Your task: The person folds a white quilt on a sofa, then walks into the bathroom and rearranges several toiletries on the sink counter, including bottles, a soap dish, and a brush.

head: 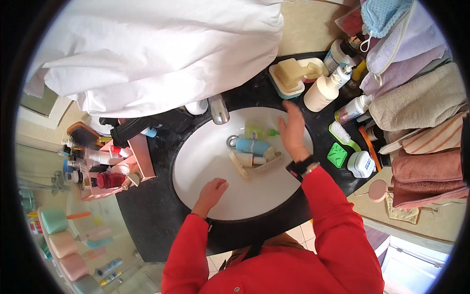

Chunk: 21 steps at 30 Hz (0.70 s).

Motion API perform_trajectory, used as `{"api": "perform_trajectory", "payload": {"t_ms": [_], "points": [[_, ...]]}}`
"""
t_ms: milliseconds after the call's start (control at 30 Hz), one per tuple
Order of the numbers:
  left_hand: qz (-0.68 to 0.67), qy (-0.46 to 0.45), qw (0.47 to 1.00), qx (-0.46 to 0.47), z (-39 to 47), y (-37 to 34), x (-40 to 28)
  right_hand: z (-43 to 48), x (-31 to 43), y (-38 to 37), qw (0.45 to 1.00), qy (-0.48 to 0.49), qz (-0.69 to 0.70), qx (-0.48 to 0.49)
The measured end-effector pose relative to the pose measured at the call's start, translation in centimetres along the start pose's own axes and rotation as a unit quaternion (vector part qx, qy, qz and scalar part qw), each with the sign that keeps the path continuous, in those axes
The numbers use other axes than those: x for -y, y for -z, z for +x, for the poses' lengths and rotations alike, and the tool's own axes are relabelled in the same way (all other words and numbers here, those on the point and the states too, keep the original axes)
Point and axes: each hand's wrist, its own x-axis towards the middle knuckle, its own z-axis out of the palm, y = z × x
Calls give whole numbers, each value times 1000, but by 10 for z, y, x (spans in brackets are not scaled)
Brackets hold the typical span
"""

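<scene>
My left hand [211,194] hovers over the near left part of the white sink basin [191,161], its fingers loosely curled and nothing seen in it. Over the basin's right side is my right hand [293,134], thumb apart from the fingers, holding nothing visible. Its fingertips point towards the soap dish [290,93], which carries a yellowish soap block [290,73]. Inside the basin lie a blue bottle [251,146], a clear greenish bottle [255,130] with a green top, a white tube [248,159] and a pale slim piece [238,165]. The metal drain [232,142] sits beside them.
A chrome faucet [219,110] reaches over the basin. On the right stand a cream pump bottle [321,93], a scrub brush [343,136] and a white container [361,164], with towels [418,95] beyond. A pink organizer [141,156] is at left; white cloth [158,55] hangs behind.
</scene>
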Motion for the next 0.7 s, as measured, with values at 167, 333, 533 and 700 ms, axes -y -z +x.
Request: {"api": "perform_trajectory", "payload": {"t_ms": [167,333,533,700], "points": [[-41,110,991,-67,42,-24,-27,-65,-6,22,949,33,-82,304],[-19,87,991,-100,54,-56,-45,-87,-15,31,914,0,-52,402],[-147,167,972,-73,62,-60,-35,-89,-25,37,845,91,-52,524],[-222,195,948,-120,58,-48,-14,-74,-18,29,784,113,-94,603]]}}
